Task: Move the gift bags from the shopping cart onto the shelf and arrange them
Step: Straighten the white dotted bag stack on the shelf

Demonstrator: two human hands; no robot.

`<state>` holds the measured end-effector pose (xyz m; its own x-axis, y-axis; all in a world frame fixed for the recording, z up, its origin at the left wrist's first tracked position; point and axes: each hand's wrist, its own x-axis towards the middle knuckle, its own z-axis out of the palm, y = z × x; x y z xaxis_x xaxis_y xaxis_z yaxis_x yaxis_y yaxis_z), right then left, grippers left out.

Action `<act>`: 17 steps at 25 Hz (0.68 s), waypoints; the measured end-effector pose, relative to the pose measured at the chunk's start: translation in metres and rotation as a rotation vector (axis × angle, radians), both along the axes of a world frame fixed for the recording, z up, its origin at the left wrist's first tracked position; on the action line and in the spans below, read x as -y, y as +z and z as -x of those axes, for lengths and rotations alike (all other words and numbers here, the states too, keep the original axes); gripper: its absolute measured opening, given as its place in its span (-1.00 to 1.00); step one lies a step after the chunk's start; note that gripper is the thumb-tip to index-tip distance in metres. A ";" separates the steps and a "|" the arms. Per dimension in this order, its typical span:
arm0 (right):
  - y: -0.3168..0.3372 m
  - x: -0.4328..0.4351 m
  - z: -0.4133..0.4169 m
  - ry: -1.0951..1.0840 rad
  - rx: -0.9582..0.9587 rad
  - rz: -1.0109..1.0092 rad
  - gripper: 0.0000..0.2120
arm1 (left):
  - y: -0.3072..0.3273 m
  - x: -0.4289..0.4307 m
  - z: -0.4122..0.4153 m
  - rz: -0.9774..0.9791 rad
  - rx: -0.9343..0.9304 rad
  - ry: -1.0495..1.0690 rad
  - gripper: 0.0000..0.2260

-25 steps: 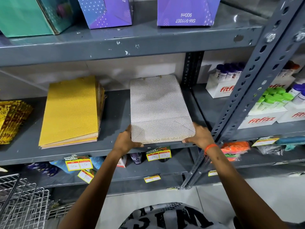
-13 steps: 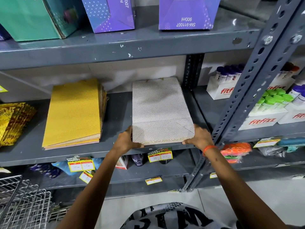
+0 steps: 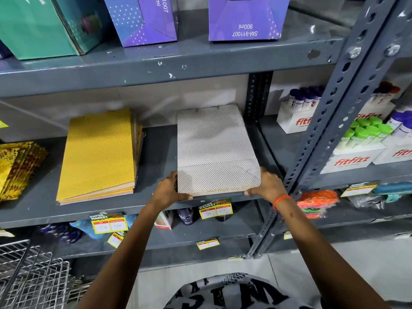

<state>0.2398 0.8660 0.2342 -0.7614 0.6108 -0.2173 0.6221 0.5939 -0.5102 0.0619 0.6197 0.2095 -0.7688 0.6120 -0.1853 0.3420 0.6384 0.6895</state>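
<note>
A flat stack of white dotted gift bags (image 3: 214, 150) lies on the grey middle shelf (image 3: 156, 170), its near edge at the shelf's front lip. My left hand (image 3: 169, 189) grips the stack's near left corner and my right hand (image 3: 265, 184) grips its near right corner. To the left lies a stack of yellow gift bags (image 3: 98, 152), and further left a pile of gold foil bags (image 3: 17, 166). The wire shopping cart (image 3: 29, 273) shows at the bottom left; what it holds is out of sight.
A slotted grey upright post (image 3: 330, 121) stands right beside my right hand. Purple (image 3: 245, 18) and teal boxes (image 3: 44, 25) sit on the shelf above. White boxes of bottles (image 3: 356, 141) fill the neighbouring bay. Price tags (image 3: 215, 210) hang from the shelf lip.
The white stack has been straightened, its long edges now squarer to the shelf. Both hands stay on its near corners.
</note>
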 end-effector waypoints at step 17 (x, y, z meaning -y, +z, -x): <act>-0.005 0.005 -0.005 -0.045 -0.106 0.031 -0.35 | 0.007 0.008 0.004 -0.099 0.226 -0.108 -0.21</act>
